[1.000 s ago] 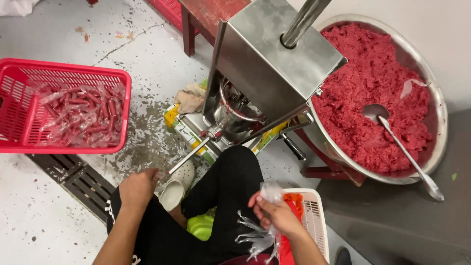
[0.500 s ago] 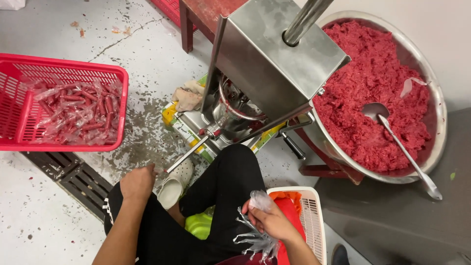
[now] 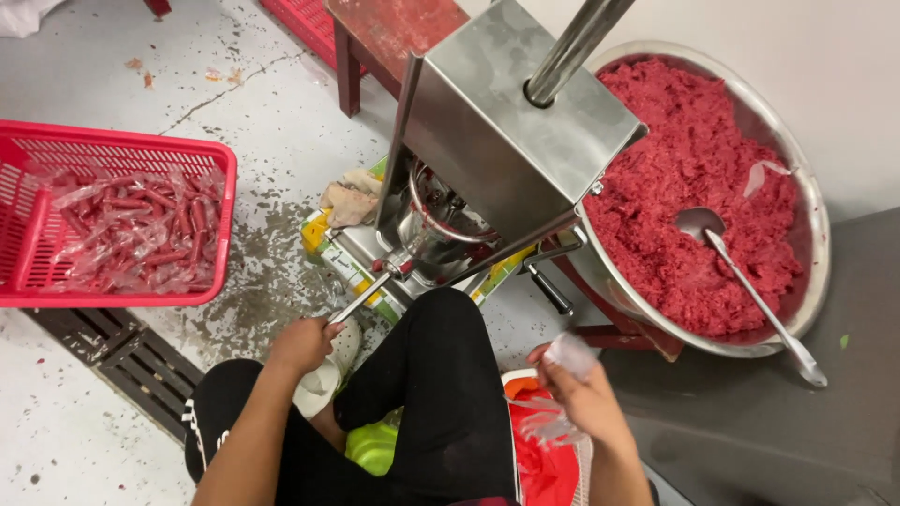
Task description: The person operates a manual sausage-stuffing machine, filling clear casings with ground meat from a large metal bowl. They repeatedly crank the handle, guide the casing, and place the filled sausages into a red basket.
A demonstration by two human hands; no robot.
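My left hand (image 3: 302, 345) is clenched around the end of the metal nozzle tube (image 3: 361, 298) sticking out of the steel sausage stuffer (image 3: 511, 131). My right hand (image 3: 583, 394) pinches clear plastic casings (image 3: 553, 426) above the small red basket (image 3: 539, 459), near the bowl of minced meat (image 3: 698, 187)

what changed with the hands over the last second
The left hand moved up from the knee to the tip of the metal nozzle of the steel stuffer. The right hand kept its clear plastic casings and shifted slightly. The red basket, the bowl of ground meat and the ladle stayed put.
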